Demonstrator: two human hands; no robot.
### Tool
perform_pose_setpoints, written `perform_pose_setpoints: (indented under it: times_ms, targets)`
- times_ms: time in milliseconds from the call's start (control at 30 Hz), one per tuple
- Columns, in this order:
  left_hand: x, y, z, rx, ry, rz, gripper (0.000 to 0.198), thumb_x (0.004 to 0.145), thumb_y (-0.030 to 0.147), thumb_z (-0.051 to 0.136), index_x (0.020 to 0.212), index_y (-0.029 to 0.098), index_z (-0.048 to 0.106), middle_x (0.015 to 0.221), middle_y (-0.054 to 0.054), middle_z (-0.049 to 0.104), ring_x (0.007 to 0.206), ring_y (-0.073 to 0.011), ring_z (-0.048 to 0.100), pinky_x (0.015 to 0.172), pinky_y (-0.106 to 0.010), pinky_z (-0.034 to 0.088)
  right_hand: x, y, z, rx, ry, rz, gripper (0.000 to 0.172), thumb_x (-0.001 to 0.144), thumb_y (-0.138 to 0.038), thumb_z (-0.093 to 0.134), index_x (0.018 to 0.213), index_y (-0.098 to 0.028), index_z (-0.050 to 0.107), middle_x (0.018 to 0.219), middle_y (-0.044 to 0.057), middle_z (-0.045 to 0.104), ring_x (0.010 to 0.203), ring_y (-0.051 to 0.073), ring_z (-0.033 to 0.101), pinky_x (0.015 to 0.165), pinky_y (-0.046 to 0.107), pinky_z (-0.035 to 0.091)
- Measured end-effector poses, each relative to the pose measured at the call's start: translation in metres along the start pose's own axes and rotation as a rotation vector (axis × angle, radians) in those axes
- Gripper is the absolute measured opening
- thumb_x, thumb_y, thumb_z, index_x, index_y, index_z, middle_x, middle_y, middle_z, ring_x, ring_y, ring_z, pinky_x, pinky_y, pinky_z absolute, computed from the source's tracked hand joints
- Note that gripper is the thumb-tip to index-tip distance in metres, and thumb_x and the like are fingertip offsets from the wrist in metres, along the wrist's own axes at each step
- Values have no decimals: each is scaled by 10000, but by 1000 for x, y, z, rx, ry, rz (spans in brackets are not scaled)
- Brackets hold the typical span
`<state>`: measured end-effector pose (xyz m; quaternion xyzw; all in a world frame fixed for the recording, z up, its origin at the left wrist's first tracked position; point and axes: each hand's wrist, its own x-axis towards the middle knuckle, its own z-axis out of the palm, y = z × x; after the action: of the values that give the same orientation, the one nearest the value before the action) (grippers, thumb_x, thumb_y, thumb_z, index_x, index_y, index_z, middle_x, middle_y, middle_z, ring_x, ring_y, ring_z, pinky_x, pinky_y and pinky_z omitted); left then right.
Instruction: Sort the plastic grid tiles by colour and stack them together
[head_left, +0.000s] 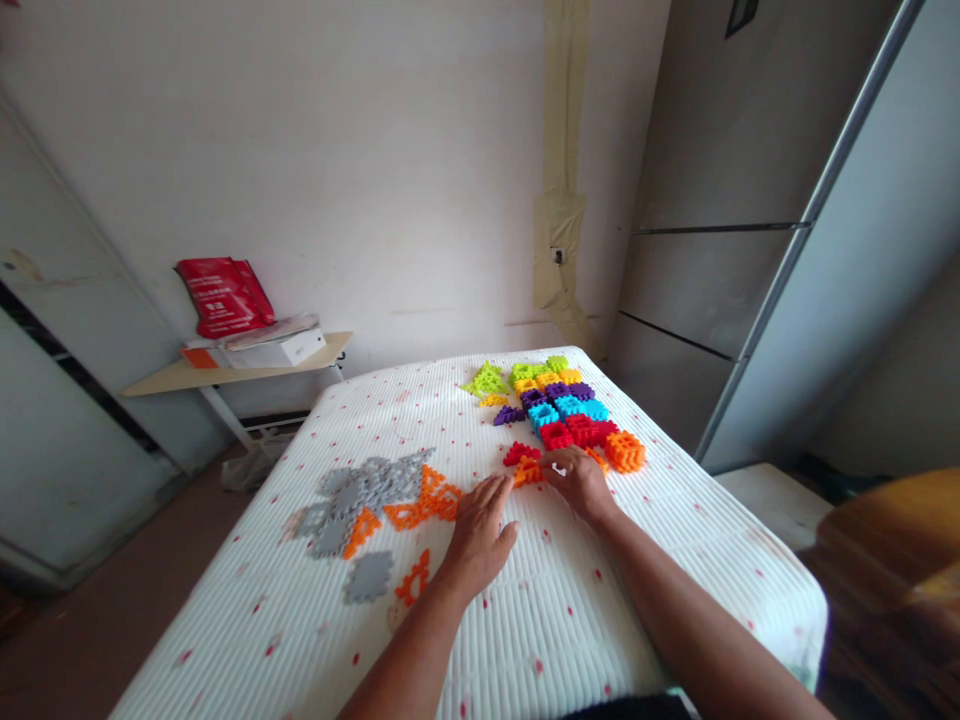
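Note:
An orange interlocking plastic piece lies on the covered table between my hands. My right hand is closed, its fingertips pinching the right end of that piece. My left hand lies low over the cloth with fingers stretched out, the tips beside or touching the piece's left end; which cannot be told. Just beyond sits a red piece. Close to my right hand are a stacked orange block and red blocks. Left of my left hand are loose orange pieces and a single orange triangle.
Farther back run rows of turquoise, purple, yellow and green blocks. Grey tiles are heaped at left, with one grey tile apart. A refrigerator stands right; a small side table stands left.

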<state>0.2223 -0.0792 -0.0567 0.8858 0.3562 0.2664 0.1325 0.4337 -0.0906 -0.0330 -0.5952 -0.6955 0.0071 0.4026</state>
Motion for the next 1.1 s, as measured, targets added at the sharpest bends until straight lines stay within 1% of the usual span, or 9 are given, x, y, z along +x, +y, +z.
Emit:
perform_pose_setpoints:
  times_ms: [300,433,667,833,933,1000,1033,1100]
  targets:
    - [1,2,2,67,-37,-5,634,765,171,470,1384,175,329,1416,-109,395,1321,-238,307,1081,-451,249,0,1,1,14,-51,47,200,720,-116,541,799,-208,700,807,45,695,691,164,602,638,256,458]
    - [0,3,3,93,-52,-17,636,768,166,460,1387,150,316,1425,-124,379,1326,-235,297,1084,-449,240,0,1,2,13,-48,62,200,719,-125,531,801,-202,696,810,45,693,670,154,596,619,245,452]
    - [-1,2,4,97,-50,-18,666,760,163,465,1401,169,285,1440,-113,359,1333,-235,288,1085,-453,233,0,-1,0,11,-59,42,188,729,-143,512,790,-197,681,777,46,682,648,150,596,606,241,454]
    - [-1,7,3,87,-36,-18,663,755,166,478,1395,162,301,1432,-123,370,1327,-243,300,1082,-455,240,-2,-1,1,13,-35,52,186,726,-160,526,844,-205,662,834,41,683,641,147,594,599,251,464]
    - [1,7,-1,99,4,-18,631,767,168,474,1381,149,330,1406,-125,407,1307,-240,330,1075,-441,261,-3,-1,1,33,10,-5,169,762,-199,517,876,-203,642,883,45,674,635,135,580,593,242,464]
    - [3,3,-9,138,70,-45,569,783,149,446,1348,142,385,1360,-120,462,1269,-228,378,1059,-419,292,-4,0,2,32,49,-35,163,793,-223,503,892,-198,630,903,53,666,634,132,575,590,238,461]
    - [4,-1,-15,169,109,-81,530,790,134,427,1320,148,427,1325,-112,497,1238,-220,412,1046,-406,312,-4,0,2,31,66,-41,161,805,-232,498,896,-196,626,911,57,663,635,131,574,590,237,459]
    - [6,-12,-30,251,187,-206,461,797,108,396,1236,172,521,1244,-94,563,1161,-214,477,1007,-388,354,-4,1,1,35,90,-46,161,823,-236,486,902,-192,619,921,61,657,644,131,579,597,235,458]
